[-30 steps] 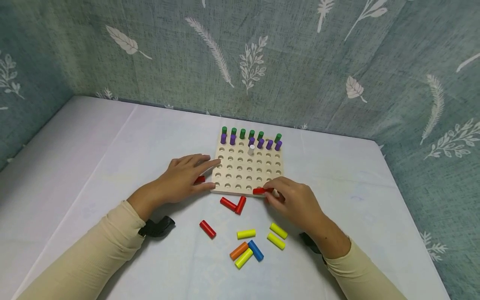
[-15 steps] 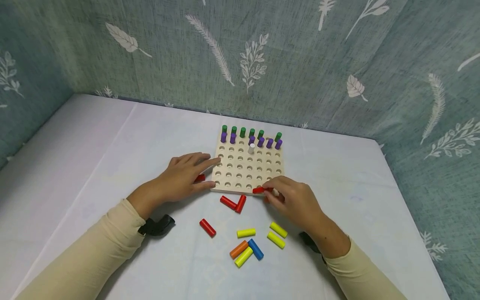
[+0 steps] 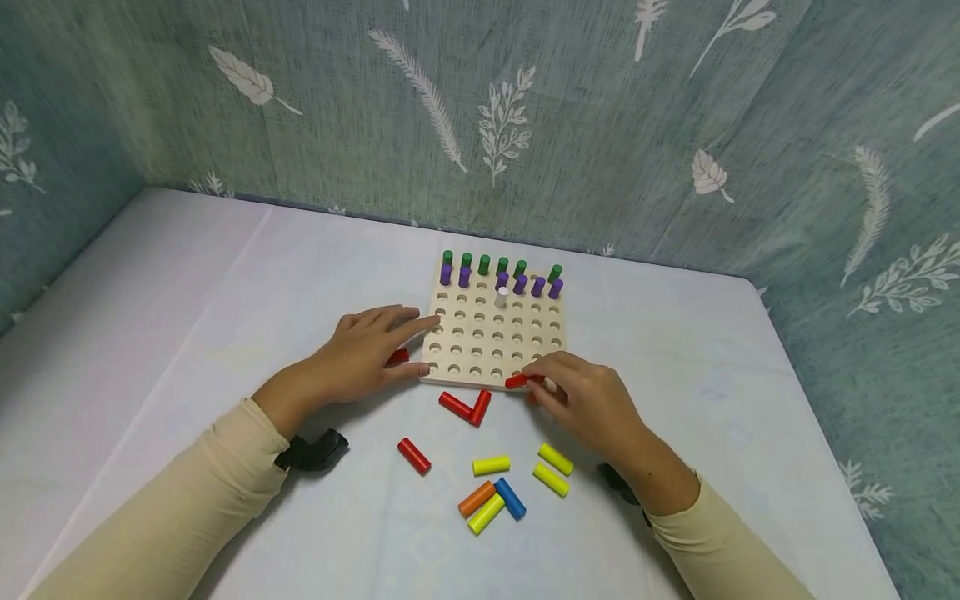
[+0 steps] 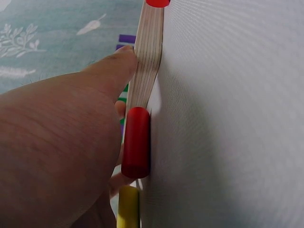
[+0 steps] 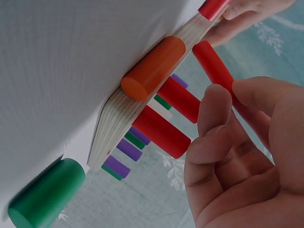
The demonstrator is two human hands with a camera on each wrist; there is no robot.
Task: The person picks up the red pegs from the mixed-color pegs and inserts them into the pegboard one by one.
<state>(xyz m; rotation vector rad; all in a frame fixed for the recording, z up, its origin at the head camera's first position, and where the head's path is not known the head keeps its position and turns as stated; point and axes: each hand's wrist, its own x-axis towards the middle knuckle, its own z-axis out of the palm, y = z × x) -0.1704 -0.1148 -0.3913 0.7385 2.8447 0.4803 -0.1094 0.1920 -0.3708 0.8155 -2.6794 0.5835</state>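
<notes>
Red peg [image 3: 515,381], pinched in my right grip [image 3: 588,398], is likely needing straightening for insertion. My spread left grip [image 3: 360,354] is touching the pegboard [image 3: 489,326].

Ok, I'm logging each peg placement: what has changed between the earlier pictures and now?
Nothing has visibly changed. The right hand still pinches a red cylindrical peg over the near edge of the pale wooden pegboard; the left hand still touches its left side.
</notes>
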